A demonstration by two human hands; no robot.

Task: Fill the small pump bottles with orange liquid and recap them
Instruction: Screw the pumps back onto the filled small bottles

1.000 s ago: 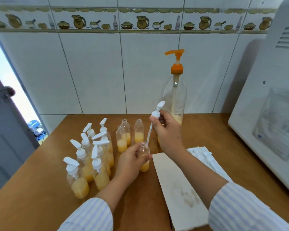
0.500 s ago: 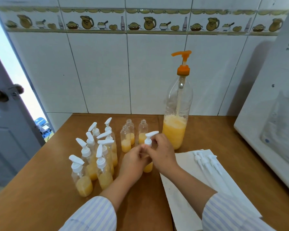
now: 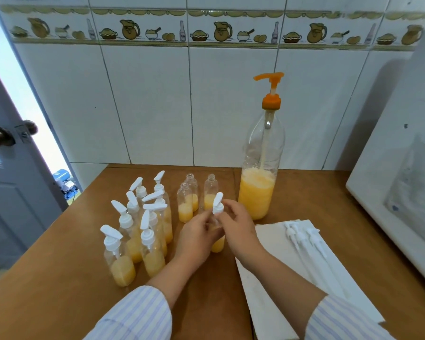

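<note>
A small bottle (image 3: 218,244) stands upright on the wooden table (image 3: 59,278), its long axis vertical, held between the two hands. The left hand (image 3: 196,235) wraps its fingers round the bottle's body from the left, while the right hand (image 3: 238,225) pinches the white pump cap (image 3: 217,204) at the bottle's neck; the cap's nozzle slants up and away toward the wall. Orange liquid shows at the bottle's base, below the left hand. Capped bottles (image 3: 142,231) cluster just to the left, three open bottles (image 3: 194,197) stand behind, and the big pump bottle (image 3: 260,173) stands behind the right hand. Loose pumps (image 3: 302,239) lie on a white board (image 3: 275,285) to the right.
</note>
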